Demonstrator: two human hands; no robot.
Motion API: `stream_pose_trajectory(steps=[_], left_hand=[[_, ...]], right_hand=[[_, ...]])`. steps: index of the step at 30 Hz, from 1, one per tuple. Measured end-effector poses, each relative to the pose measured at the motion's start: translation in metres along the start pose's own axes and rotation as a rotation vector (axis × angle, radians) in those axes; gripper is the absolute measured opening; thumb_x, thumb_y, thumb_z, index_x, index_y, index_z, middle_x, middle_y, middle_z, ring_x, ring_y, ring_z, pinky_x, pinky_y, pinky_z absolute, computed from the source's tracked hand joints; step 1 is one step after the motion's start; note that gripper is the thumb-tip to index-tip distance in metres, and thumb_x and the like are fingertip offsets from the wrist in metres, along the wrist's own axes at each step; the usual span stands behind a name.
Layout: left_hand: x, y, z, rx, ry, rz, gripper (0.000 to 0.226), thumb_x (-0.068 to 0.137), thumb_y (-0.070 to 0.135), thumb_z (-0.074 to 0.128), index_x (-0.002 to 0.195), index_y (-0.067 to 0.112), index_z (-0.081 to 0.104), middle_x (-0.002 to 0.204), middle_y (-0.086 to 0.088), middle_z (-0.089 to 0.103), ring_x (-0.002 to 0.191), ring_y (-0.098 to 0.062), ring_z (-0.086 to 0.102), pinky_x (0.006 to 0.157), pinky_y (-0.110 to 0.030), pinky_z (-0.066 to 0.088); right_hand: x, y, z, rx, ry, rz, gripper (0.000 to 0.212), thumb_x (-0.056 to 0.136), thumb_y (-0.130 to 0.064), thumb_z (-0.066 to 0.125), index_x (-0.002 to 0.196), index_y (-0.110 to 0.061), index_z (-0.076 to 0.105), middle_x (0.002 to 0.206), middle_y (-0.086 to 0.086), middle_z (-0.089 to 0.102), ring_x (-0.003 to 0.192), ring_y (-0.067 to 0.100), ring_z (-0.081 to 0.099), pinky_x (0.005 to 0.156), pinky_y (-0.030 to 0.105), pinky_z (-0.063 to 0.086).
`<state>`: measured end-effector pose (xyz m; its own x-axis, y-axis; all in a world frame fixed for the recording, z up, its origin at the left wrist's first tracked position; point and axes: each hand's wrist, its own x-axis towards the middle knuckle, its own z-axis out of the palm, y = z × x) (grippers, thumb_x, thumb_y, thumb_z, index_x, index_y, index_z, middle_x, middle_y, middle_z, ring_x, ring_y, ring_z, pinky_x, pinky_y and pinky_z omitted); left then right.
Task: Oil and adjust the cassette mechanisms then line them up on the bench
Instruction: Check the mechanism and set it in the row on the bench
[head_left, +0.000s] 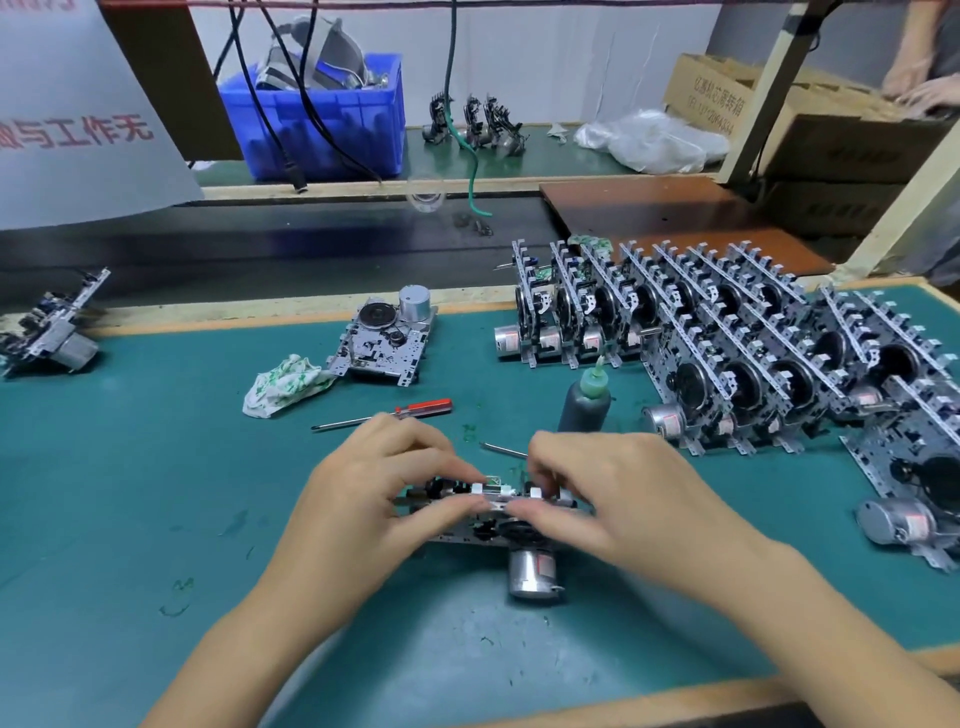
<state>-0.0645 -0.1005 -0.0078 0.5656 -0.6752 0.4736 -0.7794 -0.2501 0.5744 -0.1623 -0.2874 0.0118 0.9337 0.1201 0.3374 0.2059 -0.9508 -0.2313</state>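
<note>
**One mechanism in hand, most of the batch already lined up**

Both hands are seen nearest the camera, closed around a single mechanism (493, 512) on the green mat (130, 467). By the left hand (374, 483) its left end is pinched between thumb and curled fingers; by the right hand (597, 493) the other end is gripped, fingertips pressed on the white tabs along its top edge. Its motor (532, 571) points toward the camera. Adjustment is judged to be the step under way, since neither the oil bottle (584, 402) nor the screwdriver (384, 414) is held.

A good share of the work appears done: rows of mechanisms (727, 343) stand on edge, packed close together, at the right. Two units are judged still outstanding, one lying flat (384, 338) near a rag (283, 384), another (49, 327) at the far left edge.

Open mat is left to the left of the hands and in front of them. To the right, room is tight; the bottle stands just beside the nearest row, and a thin metal tool (501, 449) lies just behind the hands. The near edge of the bench (675, 701) runs under the forearms.
</note>
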Motion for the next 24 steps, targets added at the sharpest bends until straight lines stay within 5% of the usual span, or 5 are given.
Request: stream_pose_trajectory(steps=[4,11,18,24], left_hand=[[0.001,0.005,-0.003,0.077,-0.007,0.037,0.029,0.083,0.045,0.055,0.079,0.023,0.073,0.081,0.017,0.052,0.072,0.0,0.048,0.063,-0.009,0.036],[0.027,0.028,0.001,0.144,-0.078,0.249,0.027,0.088,0.042,0.053,0.085,0.023,0.072,0.081,0.013,0.052,0.072,-0.008,0.048,0.063,-0.029,0.043],[0.084,0.076,0.057,0.064,-0.22,0.424,0.02,0.088,0.037,0.059,0.093,0.022,0.071,0.091,0.005,0.059,0.084,-0.016,0.053,0.063,-0.037,0.05],[0.122,0.115,0.131,0.025,-0.368,0.461,0.021,0.094,0.032,0.058,0.109,0.02,0.067,0.107,0.001,0.056,0.102,-0.016,0.048,0.078,-0.038,0.047]], right_hand=[[0.009,0.0,-0.002,-0.038,-0.052,-0.126,0.035,0.088,-0.046,0.043,0.07,-0.017,0.049,0.052,-0.005,0.05,0.043,0.022,0.044,0.037,0.026,0.035],[-0.013,0.012,-0.029,-0.019,-0.024,-0.116,0.029,0.089,-0.041,0.045,0.07,-0.02,0.045,0.053,-0.012,0.039,0.043,0.016,0.044,0.037,0.027,0.036],[-0.07,0.043,-0.069,-0.078,0.15,0.166,0.027,0.087,-0.044,0.046,0.067,-0.028,0.038,0.048,-0.02,0.028,0.043,0.003,0.033,0.045,0.017,0.03],[-0.119,0.076,-0.08,-0.17,0.245,0.443,0.033,0.083,-0.047,0.047,0.059,-0.025,0.039,0.04,-0.011,0.031,0.052,0.015,0.046,0.05,0.019,0.035]])
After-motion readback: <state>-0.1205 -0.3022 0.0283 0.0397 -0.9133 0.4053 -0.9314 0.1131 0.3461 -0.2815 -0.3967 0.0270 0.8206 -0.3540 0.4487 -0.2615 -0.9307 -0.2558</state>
